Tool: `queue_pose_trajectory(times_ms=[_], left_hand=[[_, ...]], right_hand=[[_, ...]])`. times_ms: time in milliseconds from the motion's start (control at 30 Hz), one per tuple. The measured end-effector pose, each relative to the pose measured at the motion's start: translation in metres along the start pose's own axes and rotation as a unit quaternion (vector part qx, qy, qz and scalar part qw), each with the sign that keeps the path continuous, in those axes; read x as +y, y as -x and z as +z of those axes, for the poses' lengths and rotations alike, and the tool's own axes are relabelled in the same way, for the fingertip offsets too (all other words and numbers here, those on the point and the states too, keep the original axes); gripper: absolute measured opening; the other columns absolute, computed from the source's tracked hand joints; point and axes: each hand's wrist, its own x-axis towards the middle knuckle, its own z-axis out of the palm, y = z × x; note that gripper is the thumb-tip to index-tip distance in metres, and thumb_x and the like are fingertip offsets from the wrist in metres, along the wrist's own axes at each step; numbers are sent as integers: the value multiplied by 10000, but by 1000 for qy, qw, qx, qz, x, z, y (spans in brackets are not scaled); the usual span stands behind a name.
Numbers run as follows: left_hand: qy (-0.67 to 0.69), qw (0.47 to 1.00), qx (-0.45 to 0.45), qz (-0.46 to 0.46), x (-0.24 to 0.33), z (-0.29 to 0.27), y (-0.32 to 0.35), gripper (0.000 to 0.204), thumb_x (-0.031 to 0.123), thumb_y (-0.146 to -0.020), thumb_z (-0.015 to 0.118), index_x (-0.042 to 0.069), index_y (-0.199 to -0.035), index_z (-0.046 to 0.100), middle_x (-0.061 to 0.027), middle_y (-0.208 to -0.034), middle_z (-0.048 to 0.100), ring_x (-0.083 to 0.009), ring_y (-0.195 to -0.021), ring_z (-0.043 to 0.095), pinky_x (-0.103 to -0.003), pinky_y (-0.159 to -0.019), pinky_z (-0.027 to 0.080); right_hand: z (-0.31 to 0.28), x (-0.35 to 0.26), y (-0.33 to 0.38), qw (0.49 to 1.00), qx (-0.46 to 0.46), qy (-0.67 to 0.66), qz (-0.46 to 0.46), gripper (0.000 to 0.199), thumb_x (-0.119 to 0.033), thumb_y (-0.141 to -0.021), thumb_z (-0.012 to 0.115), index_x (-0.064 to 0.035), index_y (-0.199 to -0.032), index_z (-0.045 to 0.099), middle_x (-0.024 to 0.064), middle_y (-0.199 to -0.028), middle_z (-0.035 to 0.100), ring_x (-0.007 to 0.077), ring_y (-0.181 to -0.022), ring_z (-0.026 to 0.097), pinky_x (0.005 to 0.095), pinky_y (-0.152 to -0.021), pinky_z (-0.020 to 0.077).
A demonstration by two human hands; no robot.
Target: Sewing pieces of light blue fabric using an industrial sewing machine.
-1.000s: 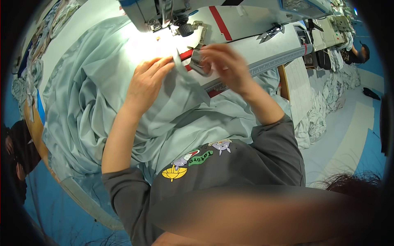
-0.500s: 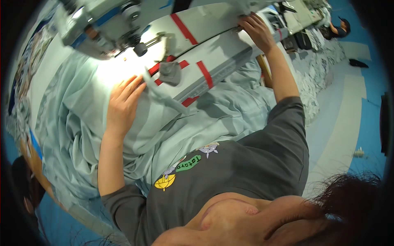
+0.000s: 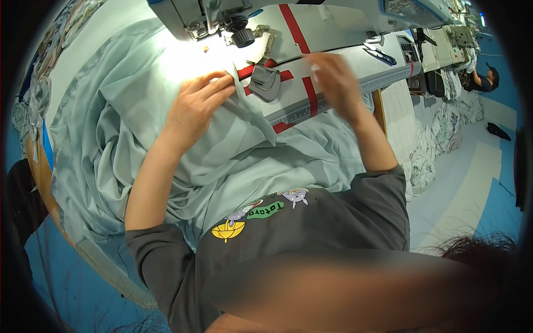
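Observation:
Pale green fabric (image 3: 139,116) is spread in folds over the sewing table and my lap. Near its right edge, under the lit sewing machine (image 3: 222,22), my left hand (image 3: 195,111) has its fingers bent together, pinching the cloth. My right hand (image 3: 336,86) is above the machine bed by a red tape strip (image 3: 310,95); motion smears its fingers, so their grip is unclear. A small grey metal piece (image 3: 265,83) rests on the bed between my hands. Farther right lie dark thread snips (image 3: 380,54).
A ruler strip (image 3: 383,79) runs along the table's front edge. Another red tape strip (image 3: 293,28) crosses the bed. Piled cloth (image 3: 427,150) lies at the right, and another person (image 3: 484,80) is at the far right. More cloth (image 3: 41,83) hangs at the left.
My right hand has come back leftward and nearer from the far right of the bed, uncovering the snips. My left fingers, flatter before, are now bent at the fabric's edge. The view has shifted.

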Motion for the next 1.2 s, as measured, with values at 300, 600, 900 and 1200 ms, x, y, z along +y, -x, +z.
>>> queue_pose_trajectory(times_ms=[300, 600, 900, 1200], left_hand=[[-45, 998, -16, -36, 2, -2, -3, 590, 98, -777, 623, 110, -1348, 479, -6, -1352, 522, -211, -1128, 523, -340, -946, 389], [-105, 993, -50, -20, -3, -17, 4, 675, 334, -746, 693, 194, -1370, 476, 13, -1276, 525, -190, -1117, 485, -348, -960, 367], [-138, 988, -60, -36, 5, -11, -5, 703, 460, -756, 664, 173, -1369, 476, 16, -1271, 510, -203, -1099, 475, -343, -935, 373], [-116, 987, 83, -76, 7, 5, -40, 545, 293, -780, 681, 113, -1275, 543, 16, -1042, 585, -198, -898, 561, -339, -815, 428]], right_hand=[[37, -59, -43, 958, -54, -5, -281, 548, -30, -697, 635, -151, -1227, 573, 41, -1200, 511, 207, -937, 558, 328, -804, 500], [49, -74, -33, 957, 43, -15, -285, 320, -31, -677, 649, -50, -996, 651, 45, -1038, 585, 199, -897, 616, 271, -676, 552], [49, -65, -16, 981, 36, -56, -181, 323, -54, -695, 631, -55, -1018, 646, 47, -982, 631, 211, -943, 636, 293, -707, 555], [13, -24, -38, 955, 37, 35, -293, 335, -54, -698, 676, -77, -1026, 614, 42, -1024, 596, 203, -860, 626, 290, -643, 553]])
